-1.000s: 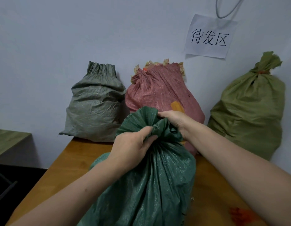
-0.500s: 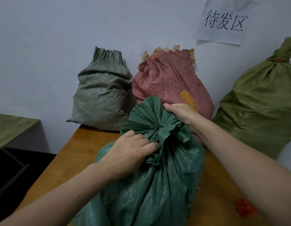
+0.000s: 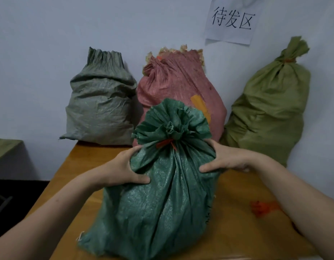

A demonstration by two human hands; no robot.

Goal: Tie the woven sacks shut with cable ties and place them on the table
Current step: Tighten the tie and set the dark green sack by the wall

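**Neck released, tie on**

My hands are off the gathered neck now; half a second ago they were bunching it. The left hand [image 3: 125,167] and right hand [image 3: 224,158] each grip a shoulder of the dark green sack [image 3: 158,203], thumbs in front, fingers wrapped behind. An orange-red cable tie [image 3: 165,143] cinches the neck below the ruffle. The sack stands on the desk [image 3: 237,231], just in front of the pink sack [image 3: 181,85]. I judge the tying done; only settling it in place remains.
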